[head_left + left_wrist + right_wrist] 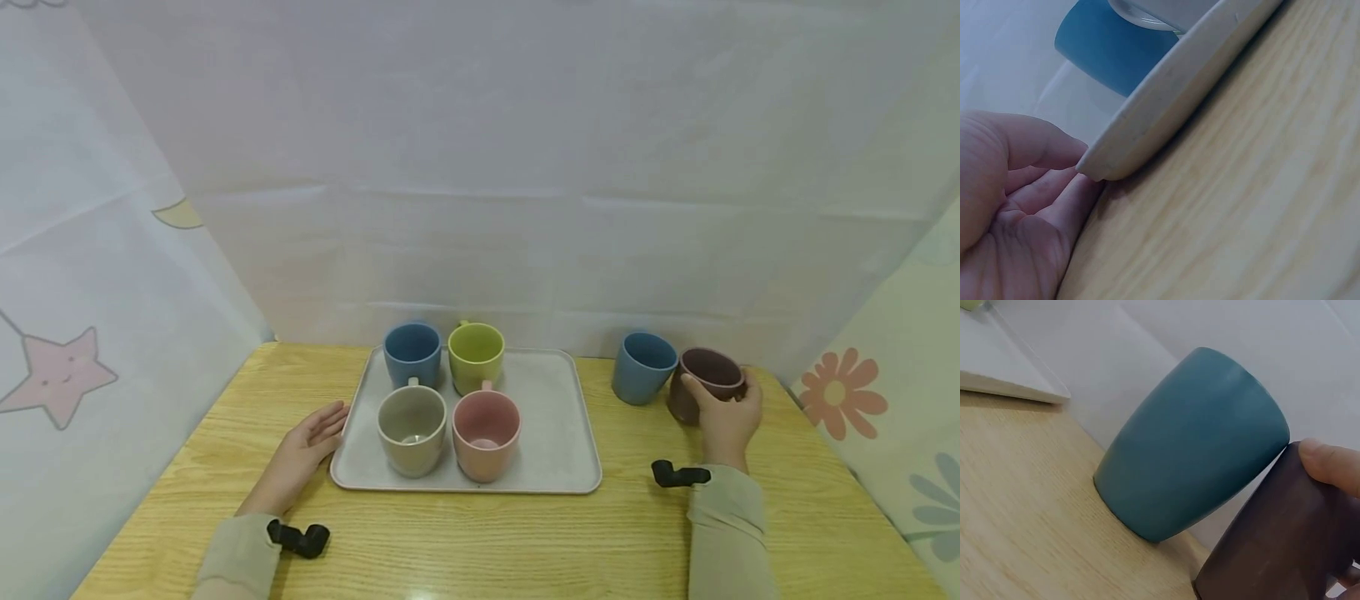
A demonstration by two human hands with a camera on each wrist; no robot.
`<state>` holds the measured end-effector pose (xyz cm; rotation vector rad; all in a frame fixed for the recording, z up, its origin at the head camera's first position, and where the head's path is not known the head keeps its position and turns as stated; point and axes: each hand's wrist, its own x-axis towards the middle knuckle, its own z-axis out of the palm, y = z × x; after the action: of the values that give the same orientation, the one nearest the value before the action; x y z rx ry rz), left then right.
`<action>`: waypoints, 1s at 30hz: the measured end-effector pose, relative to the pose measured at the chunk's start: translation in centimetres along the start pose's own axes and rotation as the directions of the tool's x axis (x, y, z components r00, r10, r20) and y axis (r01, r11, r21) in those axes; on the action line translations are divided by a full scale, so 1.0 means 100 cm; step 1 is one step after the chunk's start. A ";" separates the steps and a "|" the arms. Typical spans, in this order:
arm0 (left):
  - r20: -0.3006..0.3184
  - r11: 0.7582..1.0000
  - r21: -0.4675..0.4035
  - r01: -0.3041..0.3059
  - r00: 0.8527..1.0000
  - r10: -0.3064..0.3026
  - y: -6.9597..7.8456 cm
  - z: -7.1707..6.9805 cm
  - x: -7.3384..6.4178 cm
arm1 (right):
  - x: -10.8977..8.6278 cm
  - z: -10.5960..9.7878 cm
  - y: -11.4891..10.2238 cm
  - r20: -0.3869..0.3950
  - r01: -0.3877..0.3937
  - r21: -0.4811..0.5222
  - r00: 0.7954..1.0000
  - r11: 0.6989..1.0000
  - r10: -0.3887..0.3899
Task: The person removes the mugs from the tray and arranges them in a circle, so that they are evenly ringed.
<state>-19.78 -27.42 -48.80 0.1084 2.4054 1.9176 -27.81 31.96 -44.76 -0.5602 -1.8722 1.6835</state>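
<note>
My right hand [729, 423] grips a dark brown-purple mug [686, 406], thumb on its near left side and fingers round its right. That mug [1266, 540] stands close beside a blue cup [640, 375], their rims touching or nearly so in the right wrist view. At the left edge of a pale tray [558, 433], my left hand [300, 454] lies with its fingers extended. The left wrist view has its fingertips [1079, 153] against the tray's rim [1147, 112]. Upright on the tray stand a blue mug [412, 360], a yellow-green mug [480, 371], a grey-beige mug [414, 450] and a pink mug [486, 450].
The mugs fill the tray's left and middle; its right part is bare. Wood-grain tabletop [480, 542] extends in front and between the tray and the blue cup. A white cloth backdrop [480, 250] rises right behind the table's far edge, with printed cloth at both sides.
</note>
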 end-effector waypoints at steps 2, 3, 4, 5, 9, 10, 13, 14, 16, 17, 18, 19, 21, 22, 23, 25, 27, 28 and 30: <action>-0.003 1.000 0.006 0.000 1.000 0.000 0.000 0.000 0.000 | 0.001 0.000 0.002 0.005 0.020 -0.004 1.000 1.000 -0.020; -0.003 1.000 0.007 -0.001 1.000 0.001 0.000 0.000 0.000 | 0.001 0.000 0.003 0.012 0.025 0.002 1.000 1.000 -0.025; -0.002 1.000 0.008 -0.002 1.000 0.002 0.000 -0.001 0.000 | 0.002 0.000 0.003 0.020 0.030 0.006 0.999 1.000 -0.031; -0.001 1.000 0.007 -0.003 1.000 0.003 0.000 -0.001 0.000 | 0.002 0.000 0.005 0.032 0.038 0.005 0.999 0.999 -0.038; 0.005 1.000 0.008 -0.008 1.000 0.008 -0.001 -0.001 0.000 | 0.005 -0.003 0.007 0.102 0.039 -0.024 0.994 0.999 -0.036; 0.004 1.000 0.009 -0.009 1.000 0.009 -0.001 -0.001 0.000 | 0.006 -0.004 0.007 0.121 0.046 -0.037 0.992 0.998 -0.041; -0.002 1.000 0.022 -0.008 1.000 0.009 -0.001 -0.002 0.000 | 0.007 -0.005 0.007 0.170 0.059 -0.070 0.984 0.996 -0.046; -0.005 1.000 0.023 -0.008 1.000 0.008 -0.001 -0.002 0.000 | 0.007 -0.005 0.007 0.180 0.063 -0.072 0.982 0.995 -0.049; -0.009 1.000 0.023 -0.006 1.000 0.007 -0.001 -0.003 -0.001 | 0.008 -0.005 0.006 0.182 0.068 -0.080 0.982 0.994 -0.053; -0.008 1.000 0.024 -0.006 1.000 0.006 -0.001 -0.003 -0.001 | 0.007 -0.004 0.005 0.174 0.066 -0.087 0.984 0.994 -0.050; -0.008 1.000 0.024 -0.006 1.000 0.006 -0.002 -0.003 -0.001 | 0.006 -0.004 0.003 0.159 0.064 -0.099 0.986 0.993 -0.048; -0.009 1.000 0.022 -0.004 1.000 0.004 -0.002 -0.003 -0.001 | 0.005 -0.003 0.001 0.140 0.061 -0.107 0.989 0.992 -0.046; -0.009 1.000 0.025 -0.005 1.000 0.006 -0.003 -0.003 -0.001 | 0.002 -0.003 -0.004 0.092 0.072 -0.129 0.994 0.989 -0.060; -0.009 1.000 0.027 -0.005 1.000 0.006 -0.003 -0.002 0.000 | 0.000 -0.003 -0.007 0.067 0.088 -0.136 0.995 0.987 -0.079; -0.009 1.000 0.026 -0.005 1.000 0.005 -0.003 -0.002 0.000 | -0.002 -0.002 -0.011 0.044 0.110 -0.154 0.994 0.982 -0.104; -0.008 1.000 0.025 -0.002 1.000 0.002 -0.003 -0.002 0.000 | -0.005 -0.002 -0.020 0.016 0.164 -0.194 0.986 0.967 -0.164; -0.010 1.000 0.025 0.004 1.000 -0.004 -0.002 -0.001 0.000 | -0.008 0.000 -0.032 0.011 0.244 -0.236 0.969 0.941 -0.249; -0.011 1.000 0.026 0.009 1.000 -0.008 -0.002 -0.001 0.000 | -0.011 0.001 -0.037 0.019 0.277 -0.251 0.959 0.927 -0.281; -0.010 0.999 0.031 0.016 1.000 -0.015 -0.001 -0.001 0.001 | -0.016 0.005 -0.048 0.049 0.353 -0.268 0.934 0.896 -0.354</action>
<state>-19.85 -27.50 -48.91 0.0823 2.4352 1.8792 -26.69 29.93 -40.24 -0.2975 -2.0745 1.1988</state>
